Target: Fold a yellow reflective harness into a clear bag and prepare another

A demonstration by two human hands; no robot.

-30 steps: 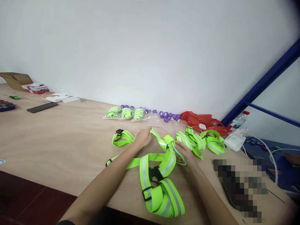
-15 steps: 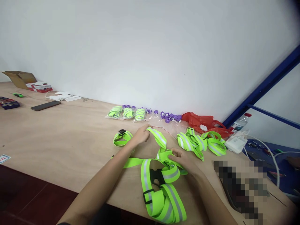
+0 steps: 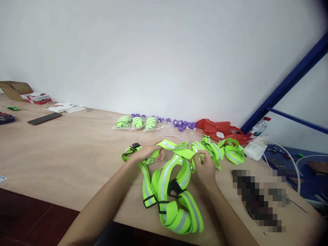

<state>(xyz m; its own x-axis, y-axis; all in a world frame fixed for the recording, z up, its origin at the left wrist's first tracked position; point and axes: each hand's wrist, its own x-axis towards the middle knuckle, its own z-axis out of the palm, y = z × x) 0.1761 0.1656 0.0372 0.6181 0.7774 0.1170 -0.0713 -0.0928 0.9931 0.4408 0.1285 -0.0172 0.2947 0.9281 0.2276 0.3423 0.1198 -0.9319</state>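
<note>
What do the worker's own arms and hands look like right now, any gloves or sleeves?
Both are bare: the left hand and right hand wear no gloves, rings or watch that show. The forearms are uncovered to the bottom edge of the picture, with no sleeve in view.

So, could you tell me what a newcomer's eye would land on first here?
The neon yellow-green reflective strap stands out most, held between the left hand and right hand in the middle of the wooden table. Behind it, near the white wall, lie three bagged straps, a scatter of purple caps and a red plastic bag. More loose straps lie beside the right hand.
</note>
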